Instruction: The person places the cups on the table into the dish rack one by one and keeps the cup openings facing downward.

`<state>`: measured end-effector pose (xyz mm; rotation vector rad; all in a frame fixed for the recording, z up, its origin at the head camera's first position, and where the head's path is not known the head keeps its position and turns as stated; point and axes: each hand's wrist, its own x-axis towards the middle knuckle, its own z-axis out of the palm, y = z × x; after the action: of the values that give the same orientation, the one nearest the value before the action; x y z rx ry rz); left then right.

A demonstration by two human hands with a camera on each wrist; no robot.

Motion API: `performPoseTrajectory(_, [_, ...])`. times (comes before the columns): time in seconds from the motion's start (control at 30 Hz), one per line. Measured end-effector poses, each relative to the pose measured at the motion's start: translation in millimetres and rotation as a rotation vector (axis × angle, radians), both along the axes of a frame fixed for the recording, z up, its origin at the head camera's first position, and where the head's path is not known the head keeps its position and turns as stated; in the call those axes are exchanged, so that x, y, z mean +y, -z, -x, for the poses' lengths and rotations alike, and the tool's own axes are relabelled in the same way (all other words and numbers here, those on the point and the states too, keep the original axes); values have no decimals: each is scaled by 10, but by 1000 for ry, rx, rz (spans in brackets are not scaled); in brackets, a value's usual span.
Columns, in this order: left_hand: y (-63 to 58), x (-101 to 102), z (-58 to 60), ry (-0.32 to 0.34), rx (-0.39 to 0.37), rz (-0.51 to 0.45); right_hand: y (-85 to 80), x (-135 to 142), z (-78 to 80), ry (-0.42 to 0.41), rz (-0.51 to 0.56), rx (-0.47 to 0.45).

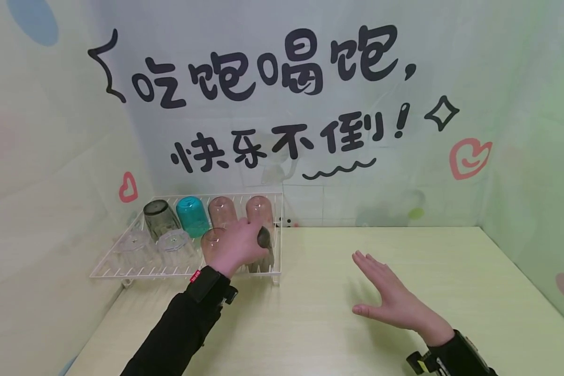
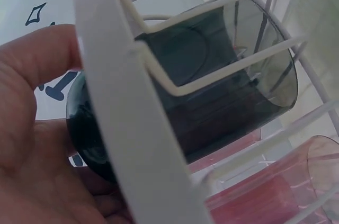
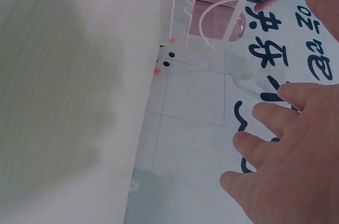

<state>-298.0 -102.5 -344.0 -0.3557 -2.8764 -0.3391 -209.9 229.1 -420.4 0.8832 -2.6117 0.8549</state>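
In the head view my left hand grips a dark grey glass by its base. The glass stands upside down in the front right corner of a white wire rack. The left wrist view has the same glass behind the rack's wires, its rim toward the far side; thumb and fingers are around the base. Beside it on the rack, partly behind my hand, is a pink glass. My right hand hovers over the table, fingers extended, thumb apart, holding nothing.
More upturned glasses stand on the rack: a dark green-grey one, a teal one, two pink ones at the back and two clear ones in front. A printed cloth hangs behind the table, with cloth at both sides.
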Motion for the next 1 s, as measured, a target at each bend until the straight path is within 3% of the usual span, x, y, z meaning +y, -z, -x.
performPoseTrajectory(0.07, [15, 3, -4, -24, -3, 25, 5, 0, 3, 1, -2, 7])
performPoseTrajectory(0.37, [35, -1, 23, 51, -33, -22, -5, 17, 16, 15, -22, 14])
performPoseTrajectory(0.67, [41, 3, 17, 44, -17, -41, -2, 10, 21, 13, -12, 20])
performPoseTrajectory(0.87, [67, 8, -23, 23, 74, -45, -23, 26, 13, 23, -21, 21])
performPoseTrajectory(1.0, [71, 1, -91, 32, 137, -97, -49, 51, 3, 40, -28, 17])
